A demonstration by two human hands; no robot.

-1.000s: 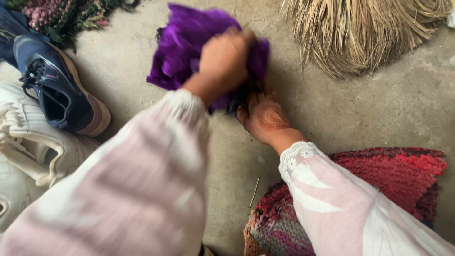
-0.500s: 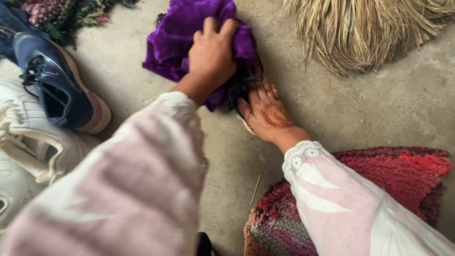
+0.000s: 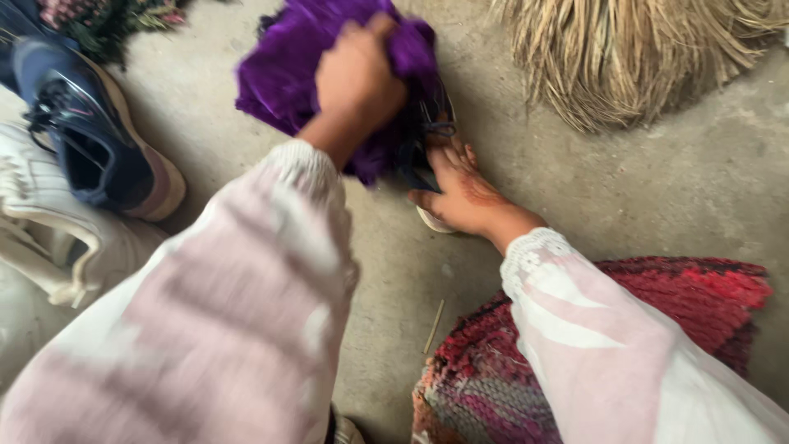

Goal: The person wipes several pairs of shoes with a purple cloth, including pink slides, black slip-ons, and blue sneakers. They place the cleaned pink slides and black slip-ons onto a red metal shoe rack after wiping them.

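2 hands crowd shoe (image 3: 427, 148); bare floor (image 3: 641, 189) right.

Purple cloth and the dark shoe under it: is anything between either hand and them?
Nothing visible. The left hand already presses the purple cloth onto the dark shoe. The right hand lies directly on the shoe's near end. The straw broom and navy sneaker lie off to the sides.

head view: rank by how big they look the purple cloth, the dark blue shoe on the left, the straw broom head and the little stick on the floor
1. straw broom head, cut off by the frame
2. purple cloth, partly under the left hand
3. dark blue shoe, close to the cloth in apparent size, so that order is unsure
4. little stick, clearly smallest
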